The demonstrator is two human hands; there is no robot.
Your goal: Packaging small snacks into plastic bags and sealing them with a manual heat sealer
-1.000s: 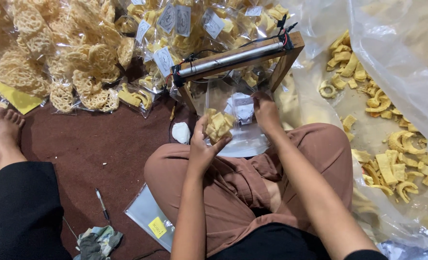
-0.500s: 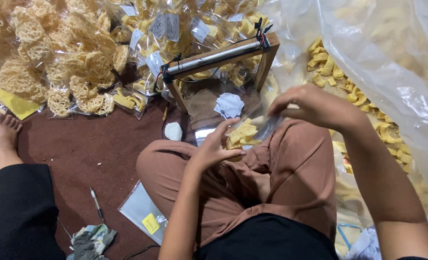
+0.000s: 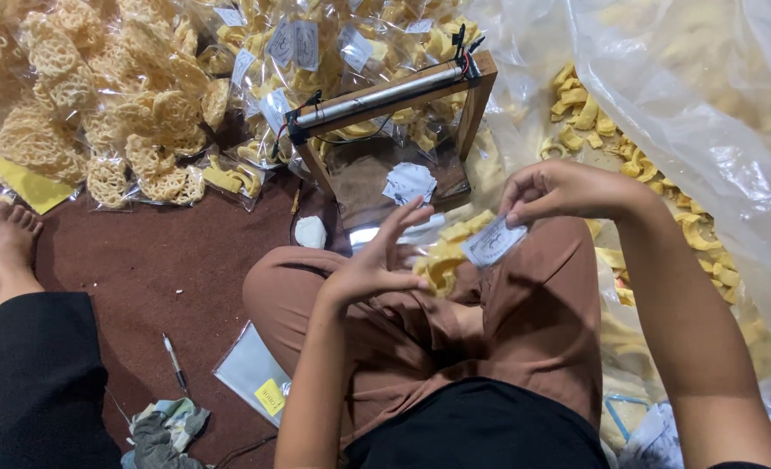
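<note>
Over the lap, right hand [image 3: 559,189] pinches a label [image 3: 493,241] above the filled chip bag [image 3: 442,256]; left hand [image 3: 377,265] fingers spread, released. Bag unsealed; sealer [image 3: 385,97] idle.

Warm indoor light, soft shadows, glare on plastic sheet [image 3: 715,130], slight blur

I see pale yellow crackers [image 3: 442,252] in a clear bag at centre frame, beside a small white paper label [image 3: 492,241] with dark print. My trousers [image 3: 507,321] are rusty brown, my top [image 3: 481,430] black. The floor [image 3: 177,260] is dark maroon. Upper left lie bags of lattice-patterned crackers [image 3: 99,104] — beige, net-like. The wooden frame [image 3: 477,100] at top is brown with a silver bar [image 3: 377,98]. At lower centre, a yellow sticker [image 3: 270,397] on a clear packet.
</note>
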